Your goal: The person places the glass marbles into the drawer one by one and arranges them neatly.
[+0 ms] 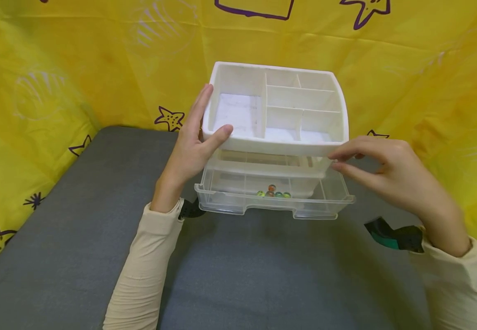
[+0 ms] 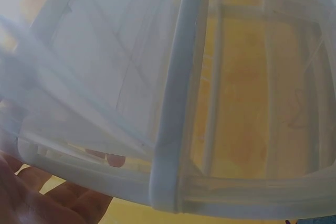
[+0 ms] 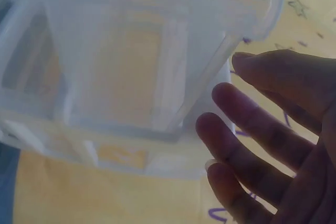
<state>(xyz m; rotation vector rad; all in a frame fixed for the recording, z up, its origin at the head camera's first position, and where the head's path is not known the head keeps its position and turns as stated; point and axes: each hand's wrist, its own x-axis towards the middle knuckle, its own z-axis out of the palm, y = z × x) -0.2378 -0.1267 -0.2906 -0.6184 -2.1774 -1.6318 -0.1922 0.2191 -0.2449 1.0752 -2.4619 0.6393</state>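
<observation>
A white plastic drawer organizer (image 1: 275,147) with a divided top tray stands in the middle of the head view. Its clear lower drawer (image 1: 222,205) is pulled out toward me, and several small coloured marbles (image 1: 271,188) lie inside. My left hand (image 1: 190,146) grips the organizer's left side, thumb over the top rim and fingers along the wall. My right hand (image 1: 391,169) is at the right front corner, thumb and index fingertips close to the edge. In the right wrist view its fingers are loosely bent and apart, with nothing between them.
Under the organizer is a dark grey tabletop (image 1: 263,275). A yellow cloth (image 1: 110,59) with purple starfish drawings hangs behind it and along both sides. Black straps circle both wrists.
</observation>
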